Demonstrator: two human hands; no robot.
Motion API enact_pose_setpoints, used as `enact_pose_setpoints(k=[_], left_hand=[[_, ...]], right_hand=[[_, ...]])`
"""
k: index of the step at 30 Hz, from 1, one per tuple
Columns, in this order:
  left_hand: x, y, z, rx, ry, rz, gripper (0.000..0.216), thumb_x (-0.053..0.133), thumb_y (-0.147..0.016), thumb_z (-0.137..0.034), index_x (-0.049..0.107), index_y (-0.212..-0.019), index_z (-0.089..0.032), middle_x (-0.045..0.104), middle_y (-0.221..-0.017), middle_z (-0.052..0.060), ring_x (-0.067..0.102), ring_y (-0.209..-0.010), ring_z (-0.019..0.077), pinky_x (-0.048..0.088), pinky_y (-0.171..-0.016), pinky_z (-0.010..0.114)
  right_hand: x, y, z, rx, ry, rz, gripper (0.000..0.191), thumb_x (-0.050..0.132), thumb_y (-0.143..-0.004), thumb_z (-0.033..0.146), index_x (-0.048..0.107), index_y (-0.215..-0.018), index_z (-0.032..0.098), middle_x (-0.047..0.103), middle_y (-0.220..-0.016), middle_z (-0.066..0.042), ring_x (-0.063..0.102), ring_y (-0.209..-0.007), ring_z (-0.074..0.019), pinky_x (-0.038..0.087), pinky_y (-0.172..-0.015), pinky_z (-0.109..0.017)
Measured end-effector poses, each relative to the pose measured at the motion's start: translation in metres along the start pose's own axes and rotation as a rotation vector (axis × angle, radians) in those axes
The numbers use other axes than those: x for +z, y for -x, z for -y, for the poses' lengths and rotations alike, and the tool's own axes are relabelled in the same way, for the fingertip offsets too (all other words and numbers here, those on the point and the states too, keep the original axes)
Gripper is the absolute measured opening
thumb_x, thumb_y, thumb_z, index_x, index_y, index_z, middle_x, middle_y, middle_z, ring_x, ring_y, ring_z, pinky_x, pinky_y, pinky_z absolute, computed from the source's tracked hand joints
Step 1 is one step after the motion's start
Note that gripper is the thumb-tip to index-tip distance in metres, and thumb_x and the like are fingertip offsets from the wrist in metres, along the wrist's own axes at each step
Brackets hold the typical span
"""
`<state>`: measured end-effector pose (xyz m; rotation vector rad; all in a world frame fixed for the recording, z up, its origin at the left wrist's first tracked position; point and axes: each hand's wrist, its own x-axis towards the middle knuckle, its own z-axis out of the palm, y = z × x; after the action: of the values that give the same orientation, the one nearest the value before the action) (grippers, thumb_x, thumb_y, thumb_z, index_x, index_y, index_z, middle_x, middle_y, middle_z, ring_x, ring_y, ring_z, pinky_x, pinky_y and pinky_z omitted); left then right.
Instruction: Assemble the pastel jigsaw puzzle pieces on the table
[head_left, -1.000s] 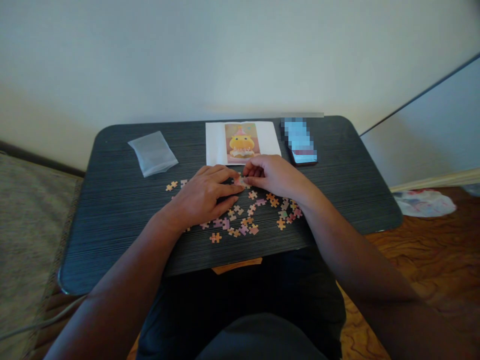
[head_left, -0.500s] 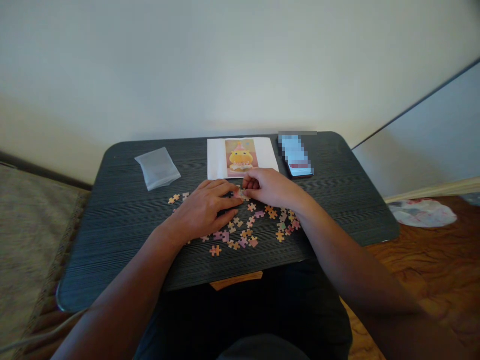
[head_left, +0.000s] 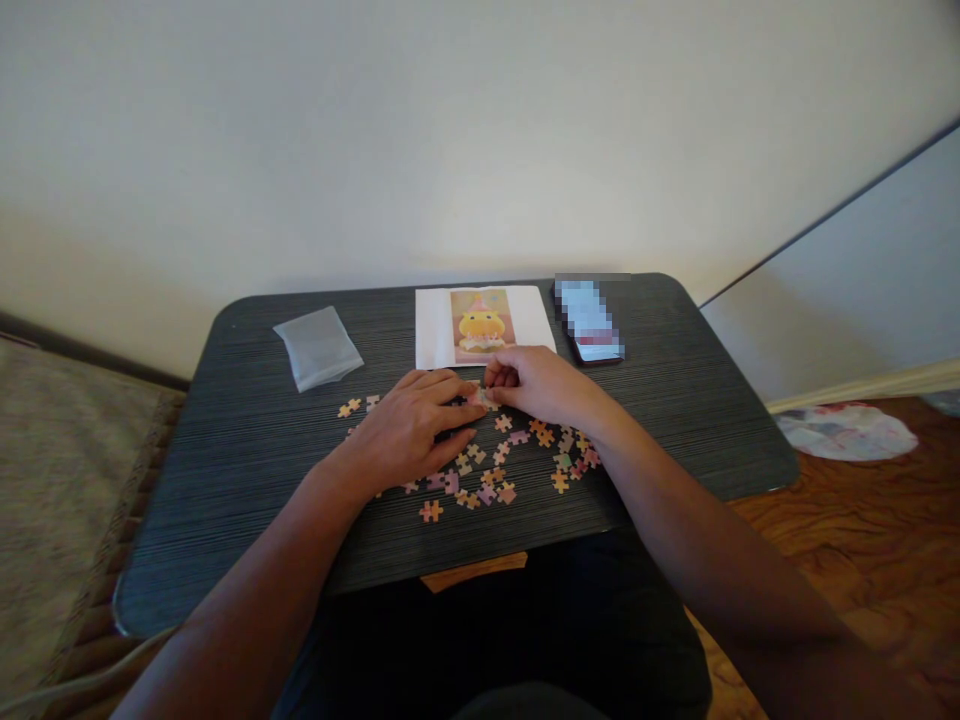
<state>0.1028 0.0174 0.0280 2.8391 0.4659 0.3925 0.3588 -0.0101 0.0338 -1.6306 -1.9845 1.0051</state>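
Both my hands meet over a small cluster of puzzle pieces (head_left: pixel 480 398) just below the printed picture. My left hand (head_left: pixel 409 420) lies low over the table with its fingers spread, and its fingertips touch the left side of the cluster. On the other side my right hand (head_left: pixel 536 380) pinches a puzzle piece (head_left: pixel 489 395) between thumb and forefinger, at the cluster's right edge. My fingers partly hide these pieces. Several loose puzzle pieces (head_left: pixel 501 455) in orange, pink, purple and green are scattered nearer to me, some of them under my left hand.
A sheet with a yellow cartoon figure (head_left: pixel 480 325) lies at the back of the dark table (head_left: pixel 247 480). To its right is a phone (head_left: pixel 592 325) with a blurred screen, to its left a clear plastic bag (head_left: pixel 319 348). The wall (head_left: pixel 450 140) rises behind.
The whole view has shifted slightly, so the table sits a little lower. Both hands stay at the cluster, with only slight finger movement.
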Motion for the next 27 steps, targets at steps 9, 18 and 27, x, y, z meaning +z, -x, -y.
enact_pose_setpoints(k=[9, 18, 27], left_hand=[[-0.0005, -0.0020, -0.0016, 0.009, -0.036, 0.008, 0.031, 0.061, -0.113, -0.031, 0.078, -0.138, -0.024, 0.075, -0.137, 0.012, 0.068, -0.131, 0.0304, 0.055, -0.111, 0.050], [-0.0019, -0.0027, -0.0029, 0.011, -0.041, 0.036, 0.031, 0.059, -0.114, -0.033, 0.078, -0.136, -0.022, 0.075, -0.139, 0.012, 0.068, -0.130, 0.0317, 0.054, -0.110, 0.050], [0.0014, -0.0017, 0.0010, 0.014, -0.060, 0.052, 0.034, 0.058, -0.114, -0.036, 0.077, -0.139, -0.023, 0.074, -0.142, 0.013, 0.068, -0.132, 0.0327, 0.053, -0.110, 0.052]], right_hand=[[-0.0023, 0.0001, -0.0002, 0.012, -0.050, 0.001, 0.007, 0.078, -0.091, 0.018, 0.074, -0.095, 0.023, 0.079, -0.089, -0.003, 0.072, -0.083, -0.0197, 0.057, -0.081, -0.037], [-0.0043, -0.0016, -0.0041, 0.010, -0.052, 0.016, 0.006, 0.078, -0.090, 0.018, 0.074, -0.093, 0.021, 0.077, -0.086, -0.002, 0.069, -0.078, -0.0190, 0.055, -0.078, -0.038], [-0.0077, -0.0013, 0.0005, 0.009, -0.031, 0.005, 0.006, 0.079, -0.090, 0.018, 0.078, -0.094, 0.022, 0.078, -0.089, -0.004, 0.072, -0.084, -0.0206, 0.055, -0.081, -0.039]])
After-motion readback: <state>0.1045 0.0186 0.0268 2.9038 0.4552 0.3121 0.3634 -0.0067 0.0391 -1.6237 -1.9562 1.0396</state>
